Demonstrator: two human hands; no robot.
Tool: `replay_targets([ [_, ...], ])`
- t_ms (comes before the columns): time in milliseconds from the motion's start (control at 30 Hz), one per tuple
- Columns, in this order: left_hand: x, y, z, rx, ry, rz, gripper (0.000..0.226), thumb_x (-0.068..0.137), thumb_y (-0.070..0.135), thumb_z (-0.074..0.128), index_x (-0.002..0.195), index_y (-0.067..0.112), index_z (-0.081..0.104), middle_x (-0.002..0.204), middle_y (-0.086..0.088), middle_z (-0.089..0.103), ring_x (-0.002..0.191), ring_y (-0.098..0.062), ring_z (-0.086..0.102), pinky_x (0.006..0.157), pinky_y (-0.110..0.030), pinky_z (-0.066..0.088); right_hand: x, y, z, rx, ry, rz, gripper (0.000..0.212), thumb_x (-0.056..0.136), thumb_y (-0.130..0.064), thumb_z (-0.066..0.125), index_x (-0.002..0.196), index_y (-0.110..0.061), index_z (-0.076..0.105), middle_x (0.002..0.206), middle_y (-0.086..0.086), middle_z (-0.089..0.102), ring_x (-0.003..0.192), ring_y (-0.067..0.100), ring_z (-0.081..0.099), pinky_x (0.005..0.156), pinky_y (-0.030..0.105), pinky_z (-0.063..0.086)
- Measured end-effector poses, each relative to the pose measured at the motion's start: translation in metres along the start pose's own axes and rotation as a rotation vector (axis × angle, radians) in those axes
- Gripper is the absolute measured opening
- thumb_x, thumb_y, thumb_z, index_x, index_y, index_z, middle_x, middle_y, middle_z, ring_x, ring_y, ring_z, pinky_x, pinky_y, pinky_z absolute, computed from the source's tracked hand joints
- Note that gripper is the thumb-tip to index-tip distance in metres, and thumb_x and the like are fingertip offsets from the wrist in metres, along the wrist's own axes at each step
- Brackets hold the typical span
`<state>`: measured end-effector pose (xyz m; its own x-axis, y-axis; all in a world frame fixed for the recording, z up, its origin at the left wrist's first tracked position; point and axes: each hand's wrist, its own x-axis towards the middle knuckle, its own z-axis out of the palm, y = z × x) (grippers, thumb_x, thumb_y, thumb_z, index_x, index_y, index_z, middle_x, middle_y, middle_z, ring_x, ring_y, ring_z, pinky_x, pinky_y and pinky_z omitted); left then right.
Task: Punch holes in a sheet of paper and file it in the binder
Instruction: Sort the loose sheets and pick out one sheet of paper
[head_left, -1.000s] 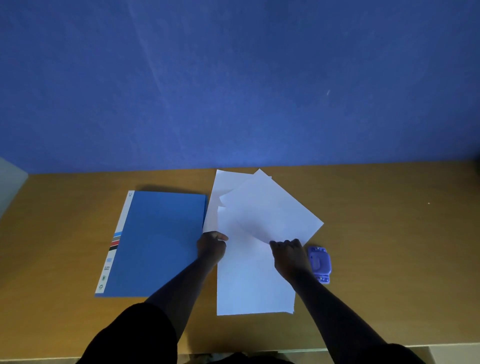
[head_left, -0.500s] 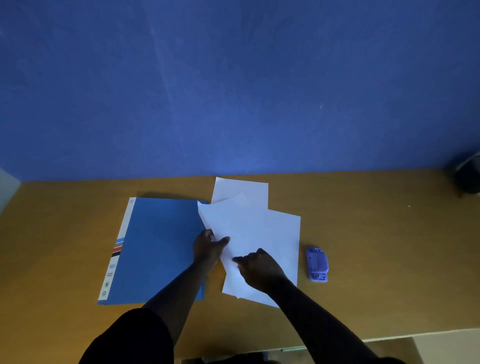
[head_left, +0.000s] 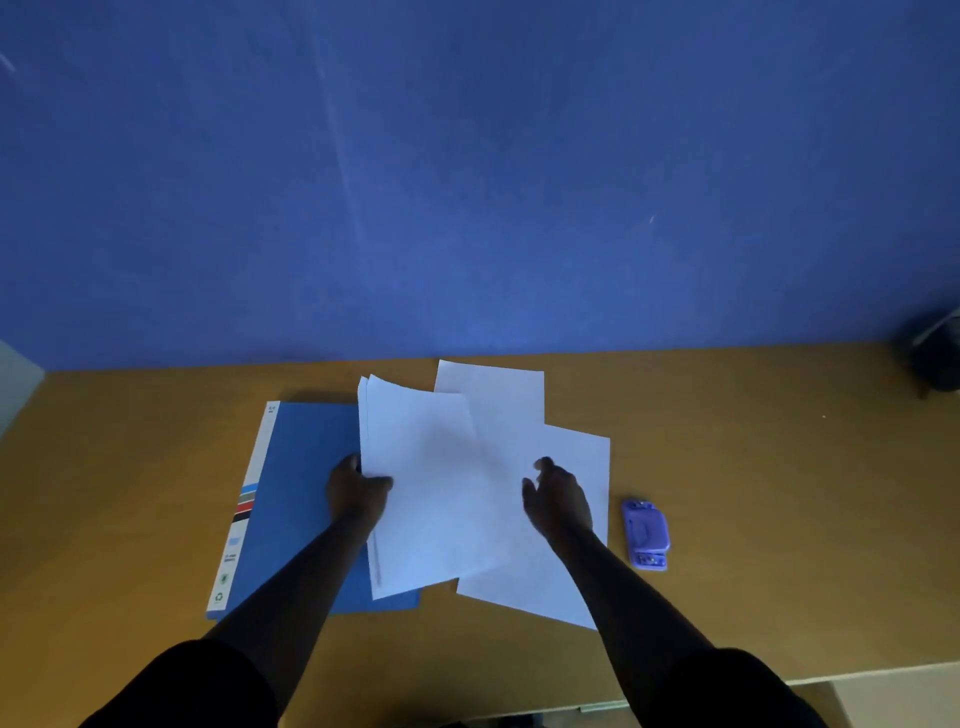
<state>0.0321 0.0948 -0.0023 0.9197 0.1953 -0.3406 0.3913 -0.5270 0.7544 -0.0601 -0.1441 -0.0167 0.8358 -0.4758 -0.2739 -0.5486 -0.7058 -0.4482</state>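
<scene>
A closed blue binder (head_left: 296, 499) lies flat on the wooden desk (head_left: 753, 467), left of centre. My left hand (head_left: 356, 491) pinches the left edge of a few white sheets (head_left: 431, 483), which lie partly over the binder's right side. My right hand (head_left: 556, 499) hovers over two more white sheets (head_left: 571, 457) spread on the desk, its fingers loosely curled and holding nothing. A small purple hole punch (head_left: 645, 534) sits on the desk just right of the papers.
A blue wall (head_left: 467, 182) rises behind the desk. A dark object (head_left: 935, 358) stands at the far right edge of the desk. The desk's front edge (head_left: 857, 670) runs close to my body.
My left hand has drawn the held sheets leftward over the binder. My right hand has let go of the paper and drifted right, above the sheets left on the desk.
</scene>
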Motion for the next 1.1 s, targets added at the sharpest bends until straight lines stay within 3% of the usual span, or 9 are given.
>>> replay_targets([
  [67, 0.005, -0.006, -0.012, 0.006, -0.017, 0.001, 0.020, 0.075, 0.005, 0.071, 0.095, 0.005, 0.068, 0.095, -0.009, 0.071, 0.084, -0.026, 0.064, 0.072, -0.029, 0.049, 0.008, -0.002, 0.007, -0.038, 0.011, 0.089, 0.042, 0.094, -0.033, 0.055, 0.128, -0.010, 0.048, 0.124, 0.013, 0.060, 0.116, 0.031, 0.058, 0.094, 0.042, 0.051],
  [167, 0.012, -0.012, -0.029, 0.014, 0.007, 0.033, 0.019, 0.083, 0.007, 0.065, 0.102, 0.008, 0.067, 0.100, -0.010, 0.070, 0.085, -0.022, 0.061, 0.069, -0.026, 0.047, 0.013, -0.014, 0.023, -0.063, 0.022, 0.222, 0.053, 0.092, -0.041, 0.059, 0.130, -0.007, 0.043, 0.128, 0.016, 0.051, 0.118, 0.033, 0.051, 0.092, 0.046, 0.049],
  [267, 0.020, -0.018, -0.041, 0.023, 0.023, 0.070, 0.021, 0.090, 0.009, 0.058, 0.111, 0.007, 0.061, 0.108, -0.011, 0.068, 0.100, -0.028, 0.063, 0.082, -0.034, 0.053, 0.016, -0.028, 0.037, -0.102, 0.013, 0.327, 0.064, 0.088, -0.046, 0.065, 0.131, -0.006, 0.041, 0.130, 0.016, 0.047, 0.120, 0.033, 0.049, 0.090, 0.046, 0.050],
  [433, 0.034, -0.026, -0.051, 0.070, 0.028, 0.087, 0.025, 0.094, 0.010, 0.054, 0.118, 0.006, 0.058, 0.114, -0.013, 0.066, 0.106, -0.029, 0.063, 0.089, -0.041, 0.055, 0.019, -0.035, 0.048, -0.087, 0.026, 0.447, 0.071, 0.080, -0.040, 0.077, 0.129, -0.005, 0.040, 0.129, 0.017, 0.046, 0.118, 0.035, 0.048, 0.087, 0.049, 0.052],
  [567, 0.042, -0.032, -0.060, 0.089, 0.020, 0.099, 0.025, 0.094, 0.011, 0.055, 0.119, 0.008, 0.057, 0.117, -0.012, 0.066, 0.109, -0.030, 0.062, 0.091, -0.045, 0.055, 0.026, -0.034, 0.044, 0.104, 0.047, 0.533, 0.080, 0.070, -0.032, 0.086, 0.129, -0.004, 0.040, 0.129, 0.021, 0.044, 0.116, 0.038, 0.050, 0.090, 0.051, 0.052],
  [633, 0.045, -0.036, -0.063, 0.093, 0.018, 0.114, 0.021, 0.093, 0.011, 0.056, 0.114, 0.008, 0.057, 0.114, -0.012, 0.066, 0.106, -0.029, 0.063, 0.089, -0.043, 0.056, 0.029, -0.031, 0.041, 0.182, 0.051, 0.549, 0.076, 0.070, -0.026, 0.087, 0.127, -0.002, 0.042, 0.127, 0.022, 0.050, 0.111, 0.039, 0.056, 0.089, 0.049, 0.053],
  [800, 0.052, -0.043, -0.069, 0.062, -0.002, 0.126, 0.019, 0.093, 0.013, 0.057, 0.112, 0.010, 0.057, 0.113, -0.011, 0.066, 0.105, -0.028, 0.063, 0.087, -0.042, 0.055, 0.031, -0.015, 0.025, 0.322, 0.070, 0.453, 0.030, 0.081, -0.017, 0.068, 0.108, -0.004, 0.063, 0.110, 0.018, 0.070, 0.101, 0.038, 0.063, 0.080, 0.038, 0.053],
  [933, 0.055, -0.050, -0.070, 0.039, -0.022, 0.122, 0.018, 0.094, 0.014, 0.056, 0.112, 0.012, 0.056, 0.113, -0.010, 0.065, 0.105, -0.027, 0.063, 0.084, -0.039, 0.055, 0.027, -0.001, 0.008, 0.470, 0.096, 0.345, 0.031, 0.086, -0.015, 0.061, 0.116, -0.008, 0.062, 0.114, 0.016, 0.068, 0.099, 0.035, 0.062, 0.080, 0.038, 0.051],
  [1100, 0.053, -0.054, -0.066, -0.007, -0.052, 0.090, 0.019, 0.096, 0.015, 0.053, 0.115, 0.013, 0.055, 0.113, -0.008, 0.064, 0.096, -0.018, 0.059, 0.074, -0.028, 0.051, 0.019, 0.006, -0.013, 0.873, 0.039, 0.346, 0.033, 0.091, -0.009, 0.061, 0.124, -0.011, 0.059, 0.106, 0.008, 0.066, 0.080, 0.023, 0.061, 0.058, 0.029, 0.049],
])
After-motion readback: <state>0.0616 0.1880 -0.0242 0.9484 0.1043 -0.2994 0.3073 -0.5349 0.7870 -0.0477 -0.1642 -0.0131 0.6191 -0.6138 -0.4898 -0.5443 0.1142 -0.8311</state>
